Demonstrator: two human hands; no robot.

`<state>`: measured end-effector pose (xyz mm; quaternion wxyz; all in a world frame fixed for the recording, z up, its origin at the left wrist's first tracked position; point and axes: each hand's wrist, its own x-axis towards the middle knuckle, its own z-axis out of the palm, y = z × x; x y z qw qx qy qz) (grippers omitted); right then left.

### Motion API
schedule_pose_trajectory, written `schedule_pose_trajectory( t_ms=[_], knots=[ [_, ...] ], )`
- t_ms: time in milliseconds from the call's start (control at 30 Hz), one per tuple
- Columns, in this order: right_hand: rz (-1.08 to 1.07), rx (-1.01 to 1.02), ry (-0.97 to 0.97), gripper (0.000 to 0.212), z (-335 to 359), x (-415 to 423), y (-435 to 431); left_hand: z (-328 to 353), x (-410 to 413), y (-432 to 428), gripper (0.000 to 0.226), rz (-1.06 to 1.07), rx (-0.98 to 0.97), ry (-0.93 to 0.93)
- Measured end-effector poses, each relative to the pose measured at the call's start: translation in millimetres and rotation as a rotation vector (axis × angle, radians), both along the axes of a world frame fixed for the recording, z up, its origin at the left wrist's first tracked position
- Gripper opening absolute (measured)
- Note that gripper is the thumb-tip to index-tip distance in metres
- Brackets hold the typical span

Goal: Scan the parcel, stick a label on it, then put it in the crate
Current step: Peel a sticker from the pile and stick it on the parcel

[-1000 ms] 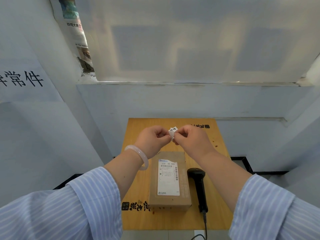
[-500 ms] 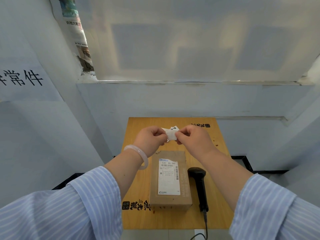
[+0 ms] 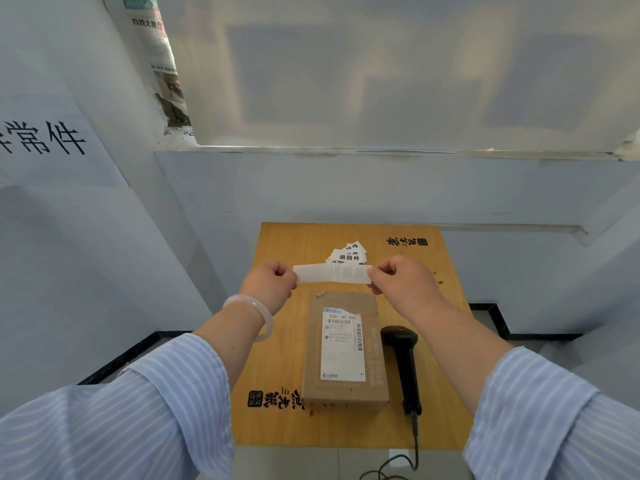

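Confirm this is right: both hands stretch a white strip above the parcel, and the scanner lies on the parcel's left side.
Not quite. The head view shows the scanner lying on the right of the parcel. The left hand and right hand do stretch the white strip above it.

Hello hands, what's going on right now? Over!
Left hand and right hand grip a label strip stretched above the parcel. Scanner lies beside it. Nothing blocking.

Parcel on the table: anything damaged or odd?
Yes. The shipping label on the parcel is torn along its top edge, and a scrap of torn paper sticks up at the box's far left corner. The box itself looks intact, lying flat beside the scanner.
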<state>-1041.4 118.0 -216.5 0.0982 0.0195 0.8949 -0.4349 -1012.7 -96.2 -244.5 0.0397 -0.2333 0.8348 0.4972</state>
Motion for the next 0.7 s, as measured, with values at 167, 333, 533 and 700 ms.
schedule_pose_trajectory(
  t_ms=[167,333,533,700],
  knots=[
    [0.013,0.039,-0.059,0.018,-18.8,-0.4,-4.2,-24.3,6.5,-25.3,0.013,0.102,-0.038,-0.096],
    [0.018,0.070,-0.119,0.018,-33.5,-3.8,-8.0,-44.0,10.9,-45.4,0.006,0.163,-0.065,-0.145],
    [0.004,0.083,-0.170,0.014,-48.2,-3.6,-12.7,-53.7,9.1,-44.6,0.004,0.110,-0.069,-0.160],
    [0.010,0.078,-0.166,0.013,-50.6,-3.8,-17.9,-36.0,11.1,-5.8,0.015,-0.140,-0.029,-0.057]
  ],
)
